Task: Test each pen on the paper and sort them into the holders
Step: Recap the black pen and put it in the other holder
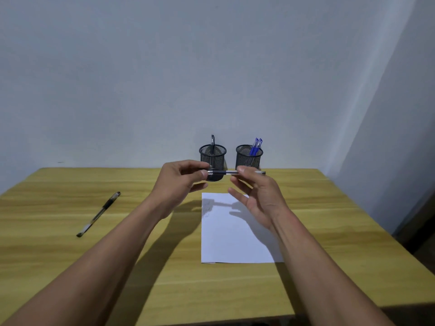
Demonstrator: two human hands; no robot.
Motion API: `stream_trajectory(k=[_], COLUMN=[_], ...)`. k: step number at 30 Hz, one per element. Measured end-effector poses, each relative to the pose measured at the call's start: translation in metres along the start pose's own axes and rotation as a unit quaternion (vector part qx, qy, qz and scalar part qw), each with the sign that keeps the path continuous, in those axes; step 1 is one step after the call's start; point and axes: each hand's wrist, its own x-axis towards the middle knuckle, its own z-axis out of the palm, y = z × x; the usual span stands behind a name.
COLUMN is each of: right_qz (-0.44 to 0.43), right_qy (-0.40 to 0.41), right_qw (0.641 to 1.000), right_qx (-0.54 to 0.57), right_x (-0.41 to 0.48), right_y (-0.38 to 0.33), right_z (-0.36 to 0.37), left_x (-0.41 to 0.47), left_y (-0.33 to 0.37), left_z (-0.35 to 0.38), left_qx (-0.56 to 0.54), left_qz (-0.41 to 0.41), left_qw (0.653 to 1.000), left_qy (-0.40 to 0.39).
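Hovering level above the paper, the pen spans both hands: left hand pinching one end, perhaps its cap, right hand gripping the barrel, just before the holders

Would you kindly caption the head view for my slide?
Both hands hold a pen level above paper, before two mesh holders.
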Motion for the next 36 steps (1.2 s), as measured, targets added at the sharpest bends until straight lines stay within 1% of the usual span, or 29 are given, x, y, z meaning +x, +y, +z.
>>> stream_trajectory(k=[1,3,5,6,10,12,13,15,17,20,22,24,27,29,33,36], right_qz=[-0.011,-0.038,-0.066,-0.076,-0.109,-0.129,-0.139,-0.154,-0.168,-0.194,-0.215,-0.236,-0.240,-0.225,-0.184,-0.149], right_qy=[0.000,-0.019,-0.042,-0.055,-0.111,-0.116,-0.106,-0.073,-0.036,0.007,0.026,0.040,0.048,0.057,0.077,0.088], right_qw=[0.999,0.984,0.945,0.926,0.867,0.835,0.829,0.840,0.859,0.887,0.890,0.886,0.879,0.879,0.883,0.883], right_qx=[-0.032,-0.171,-0.317,-0.366,-0.473,-0.522,-0.531,-0.516,-0.483,-0.420,-0.402,-0.397,-0.408,-0.416,-0.425,-0.436], right_x=[0.000,0.000,0.001,0.002,0.009,0.015,0.020,0.033,0.047,0.069,0.084,0.100,0.128,0.146,0.175,0.188], right_y=[-0.005,-0.013,-0.018,-0.021,-0.026,-0.027,-0.028,-0.033,-0.040,-0.056,-0.066,-0.073,-0.073,-0.067,-0.049,-0.036], right_z=[-0.003,-0.006,-0.005,-0.001,0.009,0.010,0.010,0.009,0.010,0.018,0.025,0.031,0.037,0.039,0.039,0.038], left_x=[0.001,0.001,0.002,0.003,0.008,0.012,0.016,0.027,0.043,0.065,0.080,0.096,0.117,0.126,0.138,0.143], left_y=[0.004,0.010,0.014,0.015,0.017,0.017,0.014,0.005,-0.010,-0.029,-0.037,-0.044,-0.054,-0.060,-0.078,-0.090], left_z=[-0.003,-0.007,-0.006,-0.004,0.005,0.008,0.009,0.005,-0.001,-0.003,-0.001,0.003,0.012,0.018,0.023,0.023], left_qx=[0.003,0.022,0.047,0.054,0.057,0.054,0.056,0.081,0.144,0.223,0.248,0.265,0.278,0.283,0.249,0.222], left_qz=[-0.002,-0.008,-0.006,-0.003,0.017,0.024,0.026,0.035,0.044,0.026,0.021,0.009,-0.018,-0.007,0.028,0.030], left_qw=[1.000,1.000,0.999,0.998,0.998,0.998,0.998,0.993,0.981,0.966,0.960,0.957,0.957,0.956,0.963,0.968], left_qy=[-0.002,-0.014,-0.020,-0.020,-0.014,0.005,0.024,0.080,0.125,0.128,0.125,0.116,0.083,0.074,0.100,0.114])
